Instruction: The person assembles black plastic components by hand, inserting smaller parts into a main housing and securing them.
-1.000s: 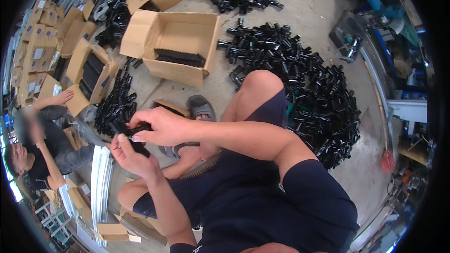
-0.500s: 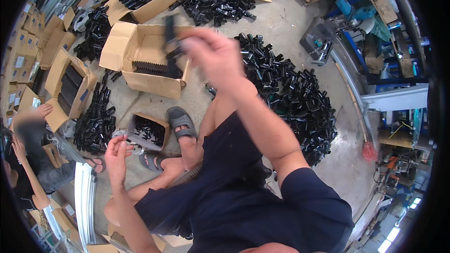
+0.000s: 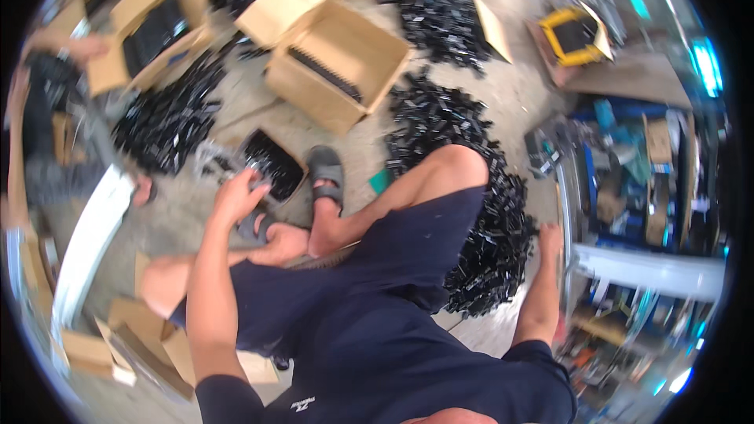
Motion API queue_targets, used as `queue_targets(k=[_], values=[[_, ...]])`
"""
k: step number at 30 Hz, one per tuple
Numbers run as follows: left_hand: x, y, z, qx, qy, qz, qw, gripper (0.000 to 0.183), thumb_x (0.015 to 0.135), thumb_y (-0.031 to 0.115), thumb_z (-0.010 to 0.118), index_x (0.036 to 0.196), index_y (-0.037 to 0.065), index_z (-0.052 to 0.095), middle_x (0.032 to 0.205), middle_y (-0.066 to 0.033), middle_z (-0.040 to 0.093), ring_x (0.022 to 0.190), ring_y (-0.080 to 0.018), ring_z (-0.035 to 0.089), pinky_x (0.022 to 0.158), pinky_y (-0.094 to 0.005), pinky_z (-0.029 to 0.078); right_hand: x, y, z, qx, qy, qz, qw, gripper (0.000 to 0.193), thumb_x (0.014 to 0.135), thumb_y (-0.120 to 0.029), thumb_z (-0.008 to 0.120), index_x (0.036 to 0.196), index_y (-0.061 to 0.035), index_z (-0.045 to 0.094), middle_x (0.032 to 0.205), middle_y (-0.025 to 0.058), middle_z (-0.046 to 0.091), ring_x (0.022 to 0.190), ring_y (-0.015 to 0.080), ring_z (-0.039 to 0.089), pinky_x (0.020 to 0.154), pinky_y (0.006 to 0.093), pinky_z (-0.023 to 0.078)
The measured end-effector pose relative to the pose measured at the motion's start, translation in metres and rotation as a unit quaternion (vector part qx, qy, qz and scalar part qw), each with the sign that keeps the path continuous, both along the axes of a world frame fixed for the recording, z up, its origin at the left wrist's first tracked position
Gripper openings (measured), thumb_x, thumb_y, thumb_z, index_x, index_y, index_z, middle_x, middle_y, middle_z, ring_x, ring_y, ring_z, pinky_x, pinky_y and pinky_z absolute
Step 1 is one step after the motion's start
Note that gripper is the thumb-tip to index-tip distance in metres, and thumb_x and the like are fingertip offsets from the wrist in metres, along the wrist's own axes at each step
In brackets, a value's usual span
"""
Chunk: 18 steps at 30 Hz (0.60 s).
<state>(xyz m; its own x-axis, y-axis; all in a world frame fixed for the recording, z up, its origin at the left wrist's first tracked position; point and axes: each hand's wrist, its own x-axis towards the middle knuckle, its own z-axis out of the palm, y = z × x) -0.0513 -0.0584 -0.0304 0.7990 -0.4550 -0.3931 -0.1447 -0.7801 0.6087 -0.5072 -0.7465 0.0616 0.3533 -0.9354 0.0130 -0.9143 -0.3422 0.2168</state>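
Note:
My left hand (image 3: 239,195) is at the near edge of a small box (image 3: 295,175) of small black pieces (image 3: 272,159). Its fingers are curled together, and I cannot make out what, if anything, lies between them. Far to the right, my right hand (image 3: 550,240) is beside the outer edge of a large heap of black plastic parts (image 3: 503,220). Blur hides its fingers. Beyond my feet stands an open cardboard box (image 3: 314,102) with a row of black parts (image 3: 323,74) along its inside.
A co-worker's hand (image 3: 88,48) is by another open box (image 3: 161,31) at the far left. More black parts (image 3: 169,114) lie on the floor there. White metal profiles (image 3: 93,247) lie at the left; a shelving rack (image 3: 628,173) stands at the right.
My right hand has gone from above the big box, where it held a black part, to the right of the heap. My left hand has moved to the small box. The view has swung.

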Motion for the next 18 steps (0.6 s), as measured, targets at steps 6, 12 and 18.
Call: queue_targets(k=[6,12,18], values=[[0.017,0.022,0.005,-0.004,-0.126,0.177,0.976,0.025,0.095,0.030,0.062,0.087,0.006,0.057,0.083,-0.0155,0.068,0.081,-0.0413,0.065,0.067,-0.0535,0.048,0.073,-0.004,0.018,0.205,-0.259,-0.036,0.943,0.034,0.099,-0.029,0.066,0.108,0.0035,0.071,0.087,0.0130,0.073,0.069,0.0204,0.070,0.063,0.0316,0.056],[0.020,0.039,0.001,-0.113,-0.322,0.278,0.898,0.031,0.092,0.024,0.066,0.121,0.012,0.065,0.136,-0.0136,0.061,0.117,-0.0355,0.062,0.094,-0.0453,0.053,0.293,0.099,0.032,0.232,-0.316,0.359,0.847,0.031,0.104,-0.017,0.058,0.127,0.0012,0.065,0.096,0.0106,0.072,0.085,0.0147,0.066,0.075,0.0273,0.052],[0.018,0.028,0.001,-0.108,-0.150,0.282,0.941,0.057,0.090,0.024,0.069,0.143,0.010,0.053,0.158,-0.0170,0.041,0.135,-0.0391,0.051,0.109,-0.0448,0.046,0.403,0.257,0.071,0.285,-0.134,0.520,0.794,0.032,0.100,-0.015,0.062,0.129,-0.0007,0.065,0.103,0.0152,0.072,0.091,0.0205,0.069,0.081,0.0333,0.055]])
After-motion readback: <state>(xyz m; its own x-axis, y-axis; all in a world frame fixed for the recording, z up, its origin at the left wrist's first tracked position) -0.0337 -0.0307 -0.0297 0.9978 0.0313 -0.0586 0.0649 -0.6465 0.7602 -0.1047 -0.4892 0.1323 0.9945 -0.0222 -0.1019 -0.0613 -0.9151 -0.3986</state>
